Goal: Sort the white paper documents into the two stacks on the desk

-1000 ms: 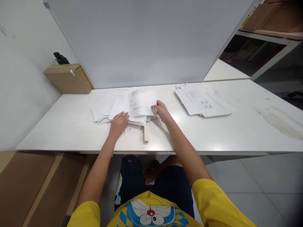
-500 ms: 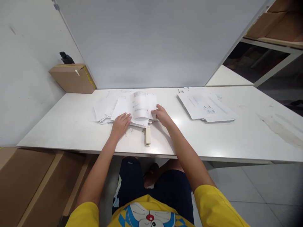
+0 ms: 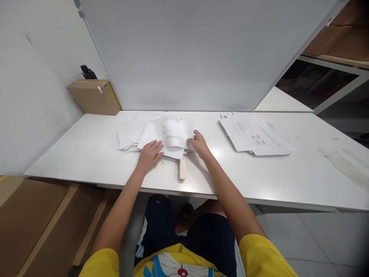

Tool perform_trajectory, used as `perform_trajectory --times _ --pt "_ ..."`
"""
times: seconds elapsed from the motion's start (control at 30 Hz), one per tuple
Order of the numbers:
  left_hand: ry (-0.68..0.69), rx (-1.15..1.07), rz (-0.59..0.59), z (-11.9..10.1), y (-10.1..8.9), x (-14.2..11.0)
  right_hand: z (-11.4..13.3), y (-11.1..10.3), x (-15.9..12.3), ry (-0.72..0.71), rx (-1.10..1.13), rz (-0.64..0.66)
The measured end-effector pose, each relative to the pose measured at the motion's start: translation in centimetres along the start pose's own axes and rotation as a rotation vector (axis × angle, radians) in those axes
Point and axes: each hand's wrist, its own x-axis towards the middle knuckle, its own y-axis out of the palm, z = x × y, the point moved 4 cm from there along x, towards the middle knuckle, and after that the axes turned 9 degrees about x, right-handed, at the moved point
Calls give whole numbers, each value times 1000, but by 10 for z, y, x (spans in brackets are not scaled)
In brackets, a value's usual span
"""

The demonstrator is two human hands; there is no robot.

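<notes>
A thin printed sheet point(image 3: 173, 132), bowed into a curve, tops a loose paper pile point(image 3: 131, 132) on the smooth table point(image 3: 230, 175). The right hand point(image 3: 198, 144) pinches its right edge; the left hand point(image 3: 150, 154), fingers slightly spread, presses papers nearby. A broad gap separates a flatter stack point(image 3: 250, 134), right.

Soft glare lies on the white desk point(image 3: 276, 177).
</notes>
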Motion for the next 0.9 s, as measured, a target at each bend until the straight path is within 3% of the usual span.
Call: perform_trajectory --times 0.7,0.9 --pt "-24 -4 -72 -2 -8 -1 1 3 -3 -222 -71 4" --pt "-199 53 -193 10 -5 -5 6 3 -8 -306 -117 12"
